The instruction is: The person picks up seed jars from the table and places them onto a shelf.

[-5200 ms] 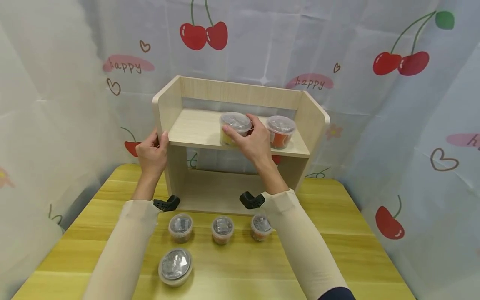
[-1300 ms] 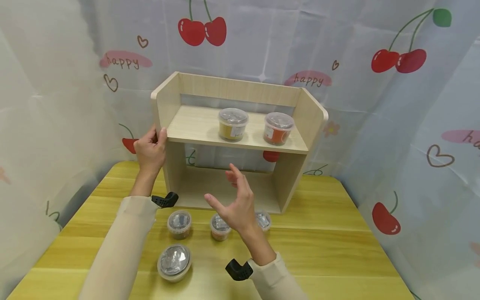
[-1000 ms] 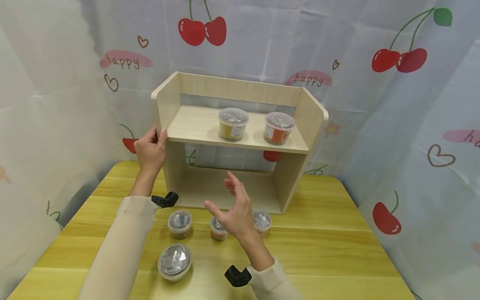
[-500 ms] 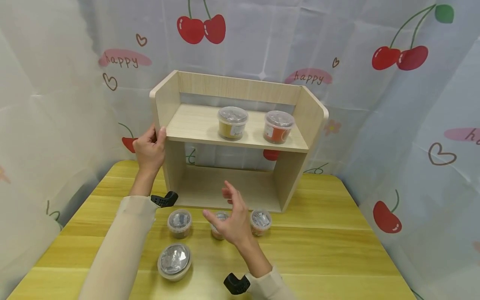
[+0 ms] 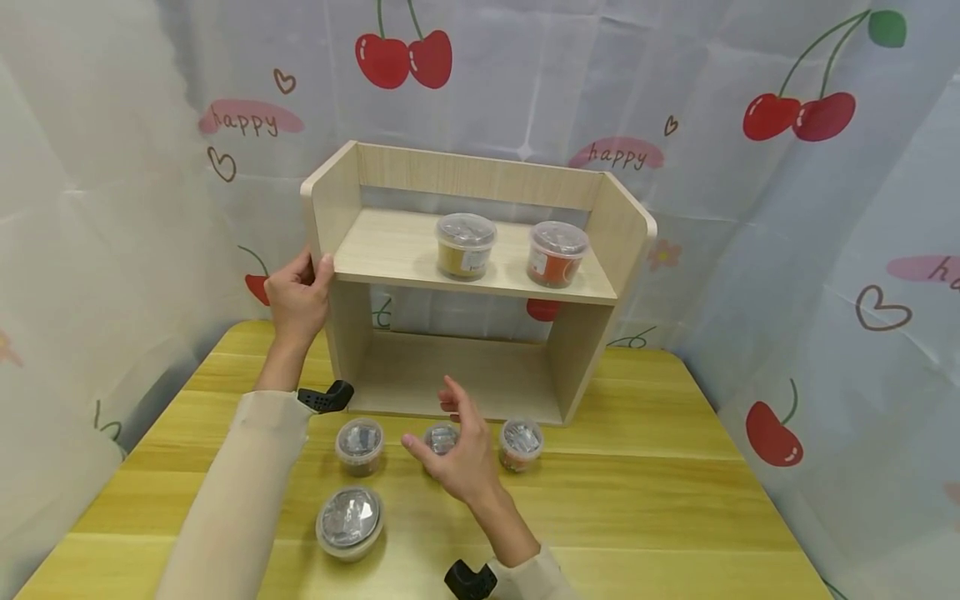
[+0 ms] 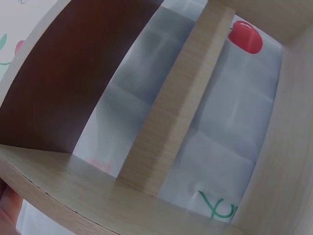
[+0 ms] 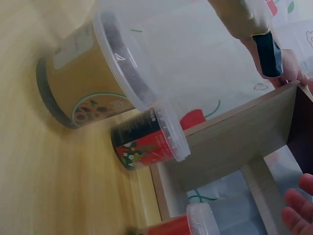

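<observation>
My left hand [image 5: 298, 302] grips the left side panel of a pale two-tier wooden shelf [image 5: 480, 175], at the height of its upper board. On that board stand a lidded plastic tub with a yellow label [image 5: 465, 250] and one with an orange label [image 5: 557, 260]. My right hand [image 5: 467, 454] holds nothing; thumb and fingers are spread, partly covering the middle small tub [image 5: 441, 437] in the head view. Its fingers [image 7: 297, 208] show at the right wrist view's lower right corner.
In front of the shelf on the yellow wood-grain table [image 5: 660, 508] stand a small tub [image 5: 360, 447] at left and another [image 5: 521, 444] at right. A wider lidded tub [image 5: 349, 523] sits nearer at front left. Behind hangs a cherry-print curtain [image 5: 517, 75].
Earlier my right hand held the yellow-labelled tub on the upper board. It has let go and come down towards the middle small tub. My left hand keeps its grip on the shelf.
</observation>
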